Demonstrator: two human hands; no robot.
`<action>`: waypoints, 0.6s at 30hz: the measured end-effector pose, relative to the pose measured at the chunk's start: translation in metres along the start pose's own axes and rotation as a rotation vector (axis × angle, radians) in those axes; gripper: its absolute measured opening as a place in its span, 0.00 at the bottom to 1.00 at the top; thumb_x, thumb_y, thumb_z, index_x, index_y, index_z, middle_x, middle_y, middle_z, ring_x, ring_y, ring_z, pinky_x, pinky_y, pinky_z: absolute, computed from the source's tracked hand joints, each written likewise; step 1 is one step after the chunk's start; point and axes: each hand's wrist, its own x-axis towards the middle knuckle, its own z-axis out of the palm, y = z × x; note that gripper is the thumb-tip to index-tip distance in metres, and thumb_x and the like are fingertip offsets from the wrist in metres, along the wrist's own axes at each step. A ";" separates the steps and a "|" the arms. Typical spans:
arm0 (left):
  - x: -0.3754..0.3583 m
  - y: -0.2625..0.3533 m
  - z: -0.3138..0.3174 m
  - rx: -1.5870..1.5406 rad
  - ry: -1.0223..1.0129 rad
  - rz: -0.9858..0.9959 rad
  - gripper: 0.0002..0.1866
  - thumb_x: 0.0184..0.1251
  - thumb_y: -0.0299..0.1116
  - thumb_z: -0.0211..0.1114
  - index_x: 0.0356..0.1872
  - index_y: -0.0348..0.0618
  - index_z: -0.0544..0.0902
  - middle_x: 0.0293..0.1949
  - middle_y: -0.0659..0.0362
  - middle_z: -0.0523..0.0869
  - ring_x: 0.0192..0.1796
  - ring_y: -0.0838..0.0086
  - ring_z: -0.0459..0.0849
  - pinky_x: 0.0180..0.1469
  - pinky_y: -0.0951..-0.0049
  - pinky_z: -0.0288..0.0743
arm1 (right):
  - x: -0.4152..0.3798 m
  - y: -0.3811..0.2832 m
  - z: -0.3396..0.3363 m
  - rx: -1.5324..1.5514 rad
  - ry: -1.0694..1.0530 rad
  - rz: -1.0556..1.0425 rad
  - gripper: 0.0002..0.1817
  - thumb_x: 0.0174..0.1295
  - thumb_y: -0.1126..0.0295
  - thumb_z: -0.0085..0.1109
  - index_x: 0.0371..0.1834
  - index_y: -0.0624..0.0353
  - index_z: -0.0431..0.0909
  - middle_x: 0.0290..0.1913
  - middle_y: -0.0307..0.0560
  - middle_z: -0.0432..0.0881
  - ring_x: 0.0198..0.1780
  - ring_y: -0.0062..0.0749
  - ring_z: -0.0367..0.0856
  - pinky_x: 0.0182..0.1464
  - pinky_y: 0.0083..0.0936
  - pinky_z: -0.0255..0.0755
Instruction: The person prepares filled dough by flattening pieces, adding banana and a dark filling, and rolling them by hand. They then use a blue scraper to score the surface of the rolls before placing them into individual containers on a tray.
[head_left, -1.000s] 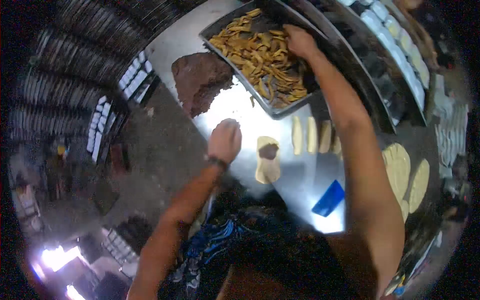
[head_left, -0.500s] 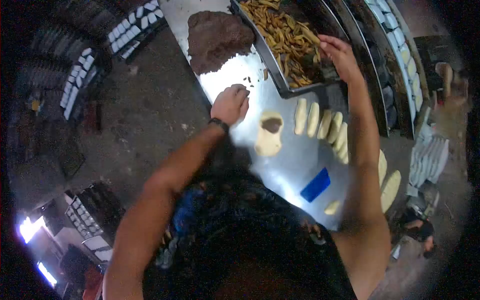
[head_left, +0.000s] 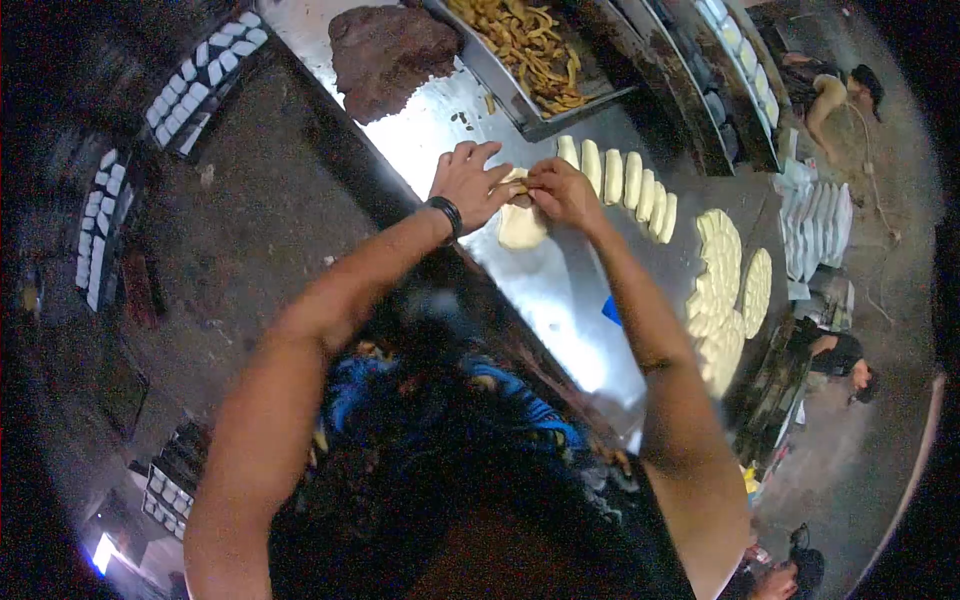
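Note:
A flat dough piece [head_left: 522, 228] lies on the shiny metal table [head_left: 560, 300], its upper end under both hands. My left hand [head_left: 472, 185] has its fingers spread, with the thumb at the dough's upper edge. My right hand [head_left: 566, 192] is closed in a pinch on a yellow-brown strip, held over the filling on the dough. Shaped dough rolls [head_left: 613, 178] stand in a row to the right. Up and to the left sits a large brown mass [head_left: 390, 60]. A metal tray [head_left: 535, 127] holds many yellow-brown strips [head_left: 530, 50].
Larger dough pieces [head_left: 718, 270] lie at the table's right. A blue scraper [head_left: 611, 310] is partly behind my right forearm. Racks with wrapped white pieces [head_left: 205, 75] stand at the upper left, long trays [head_left: 690, 90] at the upper right. People [head_left: 845, 360] are at the right edge.
My right hand has moved from the tray down and left to the dough with a strip. My left hand has opened and reached the dough. The view has shifted.

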 end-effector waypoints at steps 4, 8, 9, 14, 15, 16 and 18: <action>0.013 0.003 0.033 -0.166 0.026 -0.090 0.10 0.55 0.34 0.61 0.37 0.49 0.85 0.40 0.60 0.82 0.47 0.62 0.76 0.50 0.60 0.68 | 0.021 0.011 -0.005 -0.142 0.183 -0.198 0.13 0.50 0.67 0.64 0.39 0.58 0.83 0.49 0.54 0.80 0.52 0.47 0.78 0.56 0.36 0.71; -0.015 0.033 0.019 -0.010 0.200 0.050 0.08 0.53 0.30 0.64 0.35 0.49 0.84 0.37 0.63 0.82 0.43 0.66 0.78 0.45 0.65 0.70 | 0.016 -0.015 -0.020 -0.184 -0.144 -0.199 0.20 0.47 0.71 0.62 0.47 0.57 0.79 0.43 0.55 0.80 0.46 0.50 0.78 0.53 0.37 0.72; -0.026 0.040 0.019 0.051 0.196 0.103 0.08 0.53 0.31 0.64 0.36 0.48 0.84 0.37 0.63 0.82 0.43 0.67 0.78 0.44 0.65 0.69 | 0.005 -0.009 -0.009 -0.221 -0.126 -0.237 0.21 0.45 0.73 0.60 0.47 0.59 0.77 0.41 0.54 0.79 0.47 0.50 0.77 0.53 0.39 0.72; -0.078 0.091 0.015 0.227 0.117 0.008 0.13 0.61 0.39 0.60 0.44 0.46 0.81 0.44 0.62 0.81 0.53 0.69 0.74 0.49 0.60 0.66 | -0.065 -0.052 0.005 -0.071 0.197 -0.298 0.18 0.43 0.72 0.56 0.42 0.63 0.77 0.43 0.53 0.78 0.49 0.49 0.73 0.52 0.42 0.69; -0.078 0.094 0.010 0.206 0.074 -0.049 0.15 0.62 0.41 0.58 0.47 0.46 0.80 0.47 0.60 0.81 0.57 0.65 0.72 0.55 0.57 0.65 | -0.064 -0.054 0.000 -0.087 0.159 -0.274 0.18 0.44 0.72 0.56 0.42 0.63 0.77 0.42 0.53 0.78 0.48 0.49 0.73 0.52 0.43 0.69; -0.078 0.096 0.008 0.184 0.091 -0.074 0.16 0.62 0.41 0.59 0.47 0.46 0.79 0.49 0.60 0.80 0.59 0.63 0.71 0.57 0.56 0.63 | -0.063 -0.053 -0.005 -0.107 0.125 -0.252 0.18 0.44 0.72 0.55 0.42 0.64 0.77 0.42 0.53 0.78 0.48 0.49 0.73 0.51 0.43 0.69; -0.068 0.092 0.003 0.146 0.144 -0.112 0.16 0.62 0.40 0.59 0.48 0.45 0.79 0.51 0.58 0.80 0.62 0.60 0.70 0.61 0.53 0.61 | -0.048 -0.044 -0.015 -0.151 0.089 -0.255 0.18 0.47 0.72 0.53 0.43 0.65 0.77 0.43 0.54 0.77 0.49 0.50 0.73 0.53 0.43 0.68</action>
